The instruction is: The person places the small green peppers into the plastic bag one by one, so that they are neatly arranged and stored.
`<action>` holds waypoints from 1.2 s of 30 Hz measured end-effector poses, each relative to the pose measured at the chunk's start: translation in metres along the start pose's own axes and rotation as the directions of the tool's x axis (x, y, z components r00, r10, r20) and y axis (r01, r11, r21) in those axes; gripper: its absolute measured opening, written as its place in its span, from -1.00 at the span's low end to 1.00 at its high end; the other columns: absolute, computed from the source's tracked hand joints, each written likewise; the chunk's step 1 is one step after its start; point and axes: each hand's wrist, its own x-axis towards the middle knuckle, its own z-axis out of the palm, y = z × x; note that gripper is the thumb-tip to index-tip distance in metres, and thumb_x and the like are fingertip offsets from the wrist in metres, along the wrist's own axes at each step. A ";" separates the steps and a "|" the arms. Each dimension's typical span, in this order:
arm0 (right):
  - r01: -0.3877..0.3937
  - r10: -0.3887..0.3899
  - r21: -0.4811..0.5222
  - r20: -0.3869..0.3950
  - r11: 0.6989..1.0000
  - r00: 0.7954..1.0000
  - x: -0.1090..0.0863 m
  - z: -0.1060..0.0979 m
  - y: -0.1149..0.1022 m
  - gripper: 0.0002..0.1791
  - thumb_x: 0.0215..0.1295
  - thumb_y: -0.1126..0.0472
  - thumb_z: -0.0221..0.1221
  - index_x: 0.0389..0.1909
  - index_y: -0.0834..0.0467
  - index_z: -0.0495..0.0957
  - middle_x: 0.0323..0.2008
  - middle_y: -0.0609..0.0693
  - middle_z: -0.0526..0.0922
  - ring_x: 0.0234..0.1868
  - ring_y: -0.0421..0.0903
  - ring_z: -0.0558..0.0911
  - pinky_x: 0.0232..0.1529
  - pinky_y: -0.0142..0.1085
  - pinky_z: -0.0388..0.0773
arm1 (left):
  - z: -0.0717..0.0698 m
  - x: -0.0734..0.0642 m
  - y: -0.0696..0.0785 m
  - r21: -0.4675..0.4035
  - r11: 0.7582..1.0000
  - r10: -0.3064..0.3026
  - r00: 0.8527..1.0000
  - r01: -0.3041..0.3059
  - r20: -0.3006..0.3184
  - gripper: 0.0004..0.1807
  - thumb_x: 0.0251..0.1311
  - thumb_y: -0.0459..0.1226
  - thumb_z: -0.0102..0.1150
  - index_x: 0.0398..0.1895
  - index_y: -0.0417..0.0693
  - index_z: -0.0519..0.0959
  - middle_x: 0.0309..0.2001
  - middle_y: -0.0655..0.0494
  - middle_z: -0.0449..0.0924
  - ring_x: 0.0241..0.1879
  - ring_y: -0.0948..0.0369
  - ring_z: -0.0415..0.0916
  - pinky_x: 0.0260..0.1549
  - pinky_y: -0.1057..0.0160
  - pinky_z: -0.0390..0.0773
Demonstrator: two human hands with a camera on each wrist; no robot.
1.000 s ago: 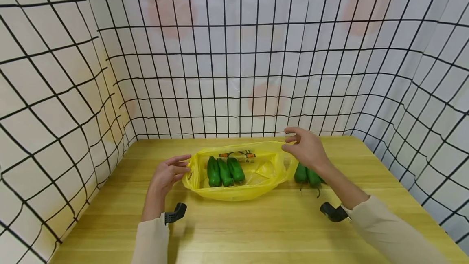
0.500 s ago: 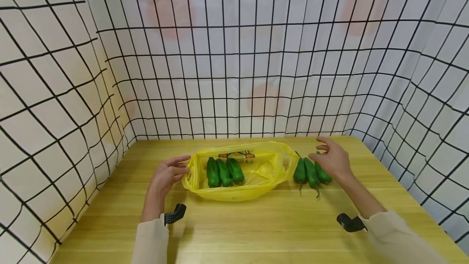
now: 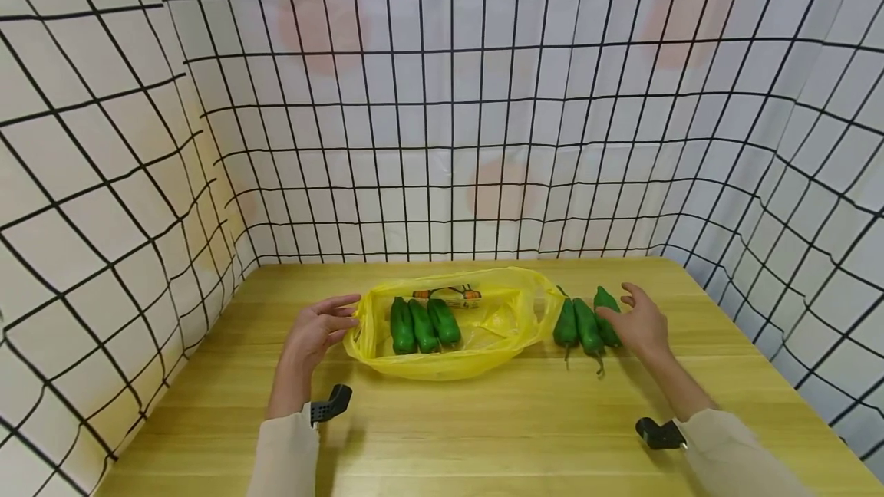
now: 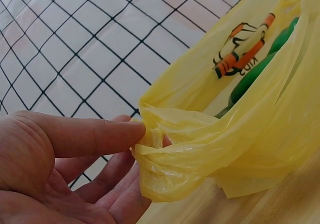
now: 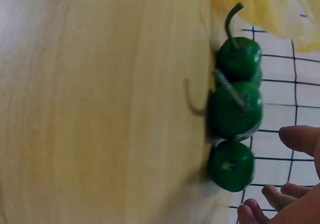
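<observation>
My left hand (image 3: 314, 332) pinches the left edge of a yellow plastic bag (image 3: 442, 367) between thumb and fingers; the left wrist view shows the bunched film (image 4: 172, 171) there. The bag lies with its mouth spread wide, and three green peppers (image 3: 423, 326) lie side by side in its left part. Just right of the bag are three more green peppers, the left one (image 3: 565, 326), the middle one (image 3: 588, 327) and the right one (image 3: 606, 307). My right hand (image 3: 645, 326) is beside that right pepper, thumb and fingers spread apart, holding nothing.
Everything lies on a light wooden table (image 3: 476, 436). A white wall covering with a black grid (image 3: 442, 121) stands behind it and along both sides. A black wrist camera (image 3: 331, 403) sits on my left wrist and another black camera (image 3: 658, 433) on the right.
My right hand has left the bag's right rim and moved right, then lower, to the rightmost pepper. The peppers beside the bag came into fuller view. My left hand keeps its place.
</observation>
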 end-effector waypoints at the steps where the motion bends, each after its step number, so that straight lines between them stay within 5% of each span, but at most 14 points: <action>1: -0.007 0.007 -0.002 0.002 1.000 1.000 0.000 0.001 0.002 -0.09 0.45 -0.05 0.17 0.56 0.37 0.01 0.38 0.51 0.30 0.21 0.46 0.49 0.18 0.29 0.42 | 0.000 0.000 0.000 -0.001 1.000 -0.001 1.000 0.001 -0.001 -0.47 0.26 -0.50 0.24 0.34 -0.24 0.51 -0.01 0.03 0.59 -0.16 0.23 0.61 -0.13 0.34 0.69; 21: -0.084 0.087 -0.046 0.079 0.995 0.993 0.000 0.006 0.021 -0.15 0.45 0.02 0.15 0.54 0.39 0.05 0.34 0.52 0.32 0.34 0.48 0.32 0.33 0.32 0.25 | 0.001 -0.001 0.000 -0.003 1.000 -0.004 1.000 0.004 -0.004 -0.46 0.26 -0.50 0.24 0.34 -0.25 0.50 -0.02 0.01 0.55 -0.15 0.20 0.59 -0.15 0.35 0.69; 36: -0.079 0.082 -0.066 0.033 0.995 0.996 0.000 0.009 0.017 -0.27 0.45 0.08 0.16 0.48 0.38 0.21 0.30 0.48 0.42 0.29 0.44 0.39 0.29 0.29 0.30 | 0.000 0.001 0.000 -0.002 1.000 0.008 1.000 -0.008 0.008 -0.44 0.25 -0.51 0.26 0.34 -0.25 0.50 -0.02 0.02 0.55 -0.18 0.24 0.59 -0.17 0.36 0.69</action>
